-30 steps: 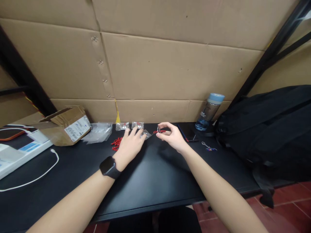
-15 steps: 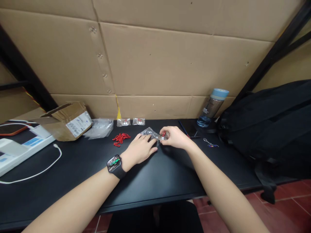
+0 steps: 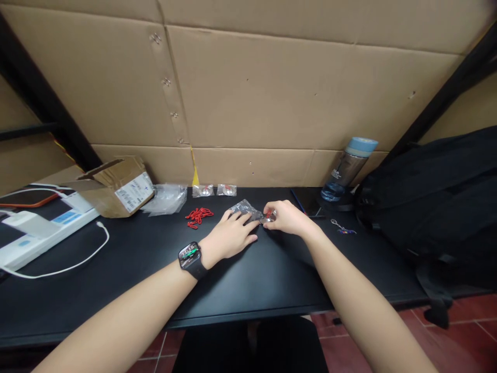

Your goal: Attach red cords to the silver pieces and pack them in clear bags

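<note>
Your left hand [image 3: 229, 239] rests, fingers spread, on one clear bag [image 3: 244, 207] while your right hand [image 3: 288, 217] pinches one shiny piece [image 3: 267, 218] between its fingers (two packets [image 3: 203, 190] lie behind).

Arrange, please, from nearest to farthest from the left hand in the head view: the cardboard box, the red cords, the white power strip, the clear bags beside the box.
From the left hand:
1. Red cords, just to its left
2. Clear bags, farther left, toward the back
3. Cardboard box, left of those bags
4. White power strip, at the far left
</note>
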Tool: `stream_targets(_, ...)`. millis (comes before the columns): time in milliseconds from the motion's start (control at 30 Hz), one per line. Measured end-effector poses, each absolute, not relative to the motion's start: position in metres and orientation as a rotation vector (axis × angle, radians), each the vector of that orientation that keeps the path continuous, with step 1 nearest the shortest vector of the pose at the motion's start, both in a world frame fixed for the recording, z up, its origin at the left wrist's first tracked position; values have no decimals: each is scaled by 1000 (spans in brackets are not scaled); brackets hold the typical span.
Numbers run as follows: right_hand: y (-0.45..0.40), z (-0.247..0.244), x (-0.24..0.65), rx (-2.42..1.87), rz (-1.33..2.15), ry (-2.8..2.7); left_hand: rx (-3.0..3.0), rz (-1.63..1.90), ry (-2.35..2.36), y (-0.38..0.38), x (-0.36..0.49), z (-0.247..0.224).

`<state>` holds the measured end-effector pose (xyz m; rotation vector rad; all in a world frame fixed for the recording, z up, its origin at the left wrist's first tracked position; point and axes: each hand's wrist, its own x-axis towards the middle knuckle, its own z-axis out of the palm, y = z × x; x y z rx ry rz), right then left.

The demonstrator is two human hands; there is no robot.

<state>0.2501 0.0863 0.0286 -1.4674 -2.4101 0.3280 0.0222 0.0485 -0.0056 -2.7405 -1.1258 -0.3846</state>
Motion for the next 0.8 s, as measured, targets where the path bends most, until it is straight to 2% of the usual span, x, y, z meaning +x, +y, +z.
stream_targets(333,82,36,249,-1402,468,-2410,-2881,-367,-1161,48,16,9)
stream_targets(667,84,31,249,-1424,395,-2358,-2823,-331,-1171,49,11,13)
stream_targets(800,83,30,247,-1372,499,-2343,-2828,-313,-1189,49,10,9)
